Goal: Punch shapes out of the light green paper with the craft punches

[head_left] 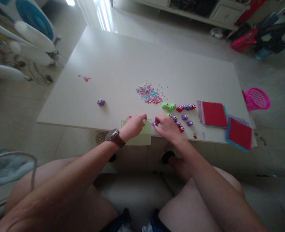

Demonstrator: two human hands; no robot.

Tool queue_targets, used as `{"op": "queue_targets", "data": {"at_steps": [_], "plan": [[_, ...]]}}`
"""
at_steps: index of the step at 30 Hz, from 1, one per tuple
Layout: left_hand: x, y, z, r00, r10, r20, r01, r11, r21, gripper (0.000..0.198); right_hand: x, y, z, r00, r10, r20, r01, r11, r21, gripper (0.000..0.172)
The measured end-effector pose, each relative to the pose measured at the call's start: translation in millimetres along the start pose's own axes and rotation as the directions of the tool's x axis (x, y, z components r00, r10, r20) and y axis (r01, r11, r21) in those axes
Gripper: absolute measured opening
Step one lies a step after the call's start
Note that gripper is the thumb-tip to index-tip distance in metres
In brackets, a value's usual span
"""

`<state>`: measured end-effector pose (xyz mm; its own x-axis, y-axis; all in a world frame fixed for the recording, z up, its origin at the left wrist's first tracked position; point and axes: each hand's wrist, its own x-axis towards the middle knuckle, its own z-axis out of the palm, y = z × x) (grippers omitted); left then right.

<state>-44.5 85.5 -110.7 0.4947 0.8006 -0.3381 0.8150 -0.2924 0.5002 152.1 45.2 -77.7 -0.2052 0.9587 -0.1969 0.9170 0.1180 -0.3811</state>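
A pale green sheet of paper (142, 138) lies at the table's near edge, overhanging it, with small holes punched along its far edge. My left hand (134, 126) reaches over this sheet, fingers curled together at its far right corner; what they pinch is too small to make out. Just right of the paper, my right hand (167, 126) is closed around a small purple craft punch (153, 123), mostly covered by the fingers. Beside that hand sit several more purple, red and green craft punches (185, 117). One purple punch (100, 102) stands alone to the left.
Multicoloured paper confetti (150, 93) is heaped mid-table, and a few pink bits (86, 79) lie far left. Two stacks of coloured paper, one red-topped (214, 114), the other (240, 133), rest at the right. A pink basket (257, 99) stands beyond the white table (115, 61).
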Motion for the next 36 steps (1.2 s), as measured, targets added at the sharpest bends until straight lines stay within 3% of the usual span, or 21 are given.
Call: {"op": "queue_targets", "data": {"at_steps": [17,25,30,36], "plan": [[0,1,5.0,0.999,0.028,0.026,-0.027,0.999,-0.021,0.035,-2,-12,-3,0.991,-0.001,0.131,0.008,0.998,-0.056,0.008],[-4,2,5.3,0.986,0.089,-0.14,-0.073,0.99,0.118,0.037,-2,-11,-3,0.992,0.013,0.125,-0.007,0.999,-0.046,0.005],[0,1,4.7,0.999,0.048,-0.006,-0.048,0.998,0.037,0.014,0,-10,-2,0.993,0.041,0.109,-0.045,0.998,0.038,0.005],[1,2,4.3,0.999,0.039,0.016,-0.039,0.999,0.027,0.016,5,-5,0,0.972,0.145,0.184,-0.188,0.951,0.244,0.007]]}}
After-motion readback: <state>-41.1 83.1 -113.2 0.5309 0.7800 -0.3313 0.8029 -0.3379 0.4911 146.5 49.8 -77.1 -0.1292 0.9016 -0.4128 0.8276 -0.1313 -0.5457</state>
